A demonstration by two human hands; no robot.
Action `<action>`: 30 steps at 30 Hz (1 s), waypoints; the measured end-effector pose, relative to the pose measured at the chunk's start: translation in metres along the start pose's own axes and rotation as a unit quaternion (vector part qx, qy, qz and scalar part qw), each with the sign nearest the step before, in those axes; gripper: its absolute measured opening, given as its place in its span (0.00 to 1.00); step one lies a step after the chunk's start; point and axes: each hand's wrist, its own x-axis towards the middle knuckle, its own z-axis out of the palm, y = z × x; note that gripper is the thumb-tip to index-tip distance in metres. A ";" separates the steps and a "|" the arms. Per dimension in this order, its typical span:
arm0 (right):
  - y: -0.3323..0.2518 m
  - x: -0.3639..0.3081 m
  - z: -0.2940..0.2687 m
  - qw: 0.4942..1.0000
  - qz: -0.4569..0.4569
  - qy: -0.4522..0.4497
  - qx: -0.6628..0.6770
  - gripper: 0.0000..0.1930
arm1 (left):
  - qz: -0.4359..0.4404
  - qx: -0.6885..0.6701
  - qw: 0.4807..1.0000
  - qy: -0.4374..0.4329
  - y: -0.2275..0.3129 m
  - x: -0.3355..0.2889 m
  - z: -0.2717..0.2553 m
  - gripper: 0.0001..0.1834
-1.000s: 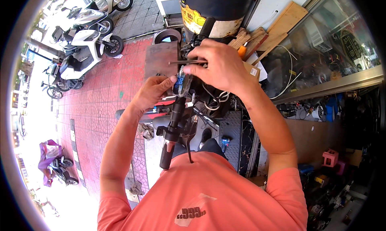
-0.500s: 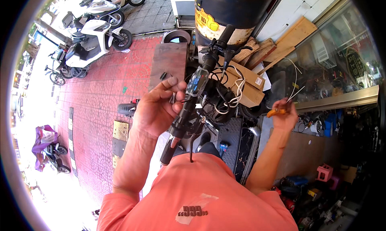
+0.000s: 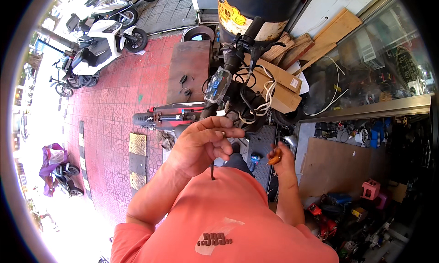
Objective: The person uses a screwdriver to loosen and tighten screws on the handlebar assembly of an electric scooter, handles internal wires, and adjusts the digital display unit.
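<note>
My left hand [image 3: 201,141] is closed in front of the handlebar, thumb and fingers pinched around something tiny and pale that I cannot make out. An orange-handled hand tool [image 3: 275,157], its working end hidden, is gripped in my right hand [image 3: 284,161], lower and to the right. The black handlebar [image 3: 234,61] of a bike stands upright before me. A small lit display [image 3: 217,86], seemingly under clear plastic, sits on it just beyond my left hand. Black and white cables [image 3: 266,100] hang loose beside the display.
Behind the cables lie a cardboard box [image 3: 286,86] and wooden boards [image 3: 329,32]. A brown board [image 3: 190,61] to the left bears small black parts. White wire [image 3: 336,98] lies by the glass case at right. A scooter [image 3: 103,48] is parked far left.
My left hand has come nearer and right, away from the display. The right hand has moved left and nearer, away from the white wire, still holding the orange-handled tool.
</note>
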 end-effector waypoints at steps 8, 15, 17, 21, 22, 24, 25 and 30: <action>-0.141 -0.158 0.100 0.804 -0.298 -0.422 -0.293 0.22 | -0.004 0.036 0.999 -0.024 -0.002 0.001 0.006 0.17; -0.149 -0.162 0.118 0.739 -0.277 -0.474 -0.390 0.18 | -0.033 0.104 0.992 -0.060 0.009 -0.006 0.010 0.22; -0.148 -0.160 0.116 0.740 -0.283 -0.470 -0.390 0.18 | -0.037 0.122 0.990 -0.064 0.010 -0.007 0.012 0.24; -0.147 -0.162 0.115 0.742 -0.280 -0.453 -0.407 0.17 | -0.044 0.156 0.985 -0.058 0.009 -0.009 0.017 0.26; -0.148 -0.161 0.113 0.747 -0.275 -0.453 -0.401 0.17 | -0.047 0.161 0.984 -0.057 0.009 -0.008 0.018 0.26; -0.149 -0.161 0.110 0.757 -0.266 -0.454 -0.388 0.18 | -0.051 0.160 0.984 -0.065 0.009 -0.008 0.019 0.26; -0.150 -0.161 0.109 0.754 -0.272 -0.458 -0.384 0.18 | -0.054 0.159 0.983 -0.069 0.009 -0.008 0.019 0.26; -0.153 -0.159 0.105 0.734 -0.301 -0.475 -0.379 0.18 | -0.052 0.155 0.985 -0.059 0.008 -0.006 0.024 0.27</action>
